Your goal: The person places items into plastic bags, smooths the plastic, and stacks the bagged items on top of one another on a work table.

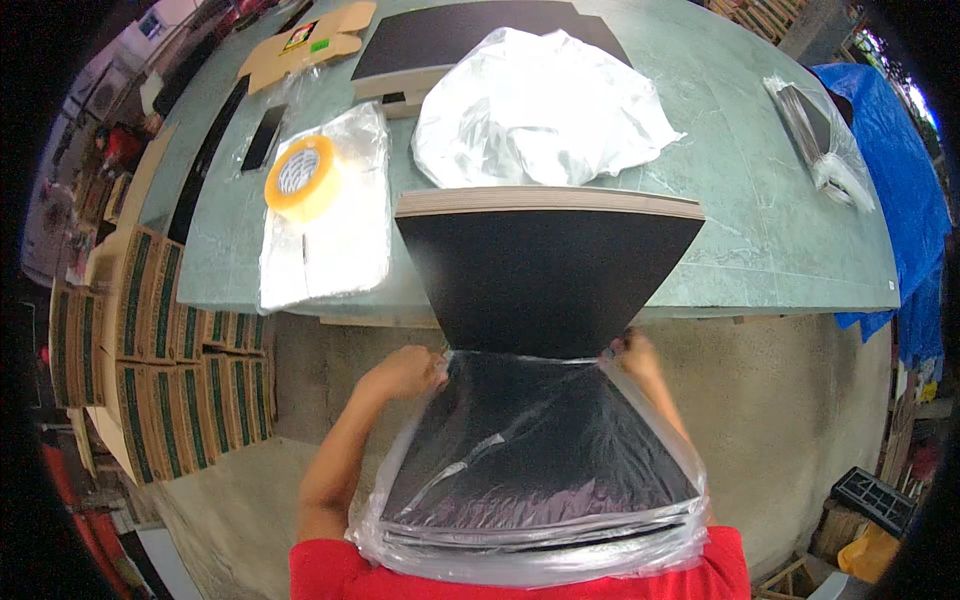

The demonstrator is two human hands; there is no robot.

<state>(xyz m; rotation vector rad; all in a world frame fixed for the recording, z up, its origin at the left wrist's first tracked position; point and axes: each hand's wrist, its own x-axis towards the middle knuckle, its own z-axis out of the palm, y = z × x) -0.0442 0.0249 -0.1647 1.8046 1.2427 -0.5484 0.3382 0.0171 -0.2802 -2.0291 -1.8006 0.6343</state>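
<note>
A stack of black boards [552,265] with pale layered edges stretches from over the table's front edge back to my body. Its near half sits inside a clear plastic bag [540,450], while the far half is bare. At the left corner of the bag's mouth, my left hand [405,373] is closed on the plastic. My right hand [636,358], slightly blurred, is closed at the mouth's opposite corner; its fingertips are partly hidden beside the stack. The bag's near end lies bunched against my red shirt.
The green table [770,250] carries a crumpled white plastic bundle [540,110], flat clear bags [330,245] under a yellow tape roll [300,178], more black boards [460,35] and a wrapped pack [825,135]. Stacked cartons [190,370] stand left; a blue tarp [900,180] hangs right.
</note>
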